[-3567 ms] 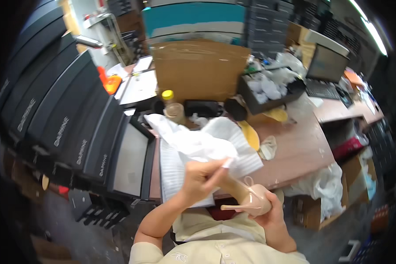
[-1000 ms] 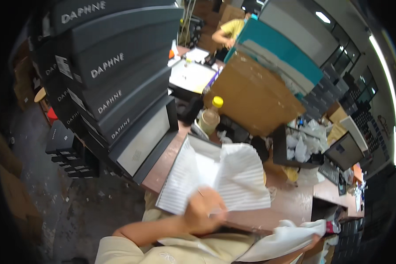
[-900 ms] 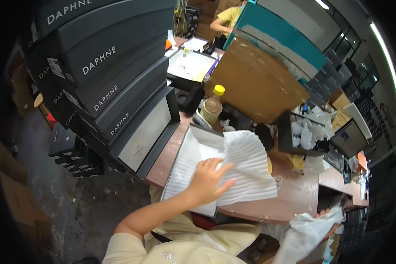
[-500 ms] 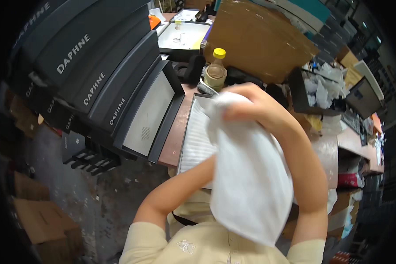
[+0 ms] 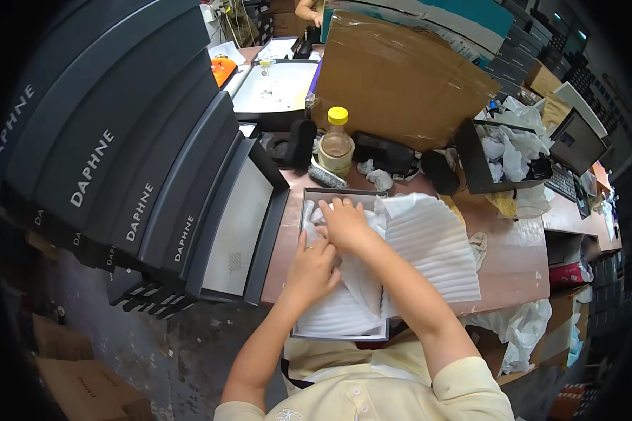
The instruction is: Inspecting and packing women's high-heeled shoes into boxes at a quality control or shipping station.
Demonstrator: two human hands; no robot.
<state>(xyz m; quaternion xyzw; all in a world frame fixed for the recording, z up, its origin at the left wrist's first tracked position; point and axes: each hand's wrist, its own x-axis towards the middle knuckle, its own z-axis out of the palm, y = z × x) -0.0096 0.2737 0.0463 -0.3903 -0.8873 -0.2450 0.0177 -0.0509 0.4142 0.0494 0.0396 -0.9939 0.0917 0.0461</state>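
The shallow box lies open on the table, directly under the fingers of both hands. Inside it, touching the fingertips, is white wrapping paper; what it covers cannot be told.

The right hand rests on the paper near the box's far end, its fingers bent and slightly parted. The left hand is just nearer the body and touches the right. Its index finger points forward, the others are curled; whether they pinch the paper cannot be told.

Ribbed foam sheet spreads over the table to the right of the fingers; similar foam shows in the box on the near side of them. Just beyond the fingertips lie a brush and crumpled paper, with a yellow-capped bottle standing behind the brush. A cardboard panel stands farther beyond.

Left of the fingers rises a stack of dark boxes; an open tray leans at its near side. Well to the right are a bin of crumpled plastic and a screen.
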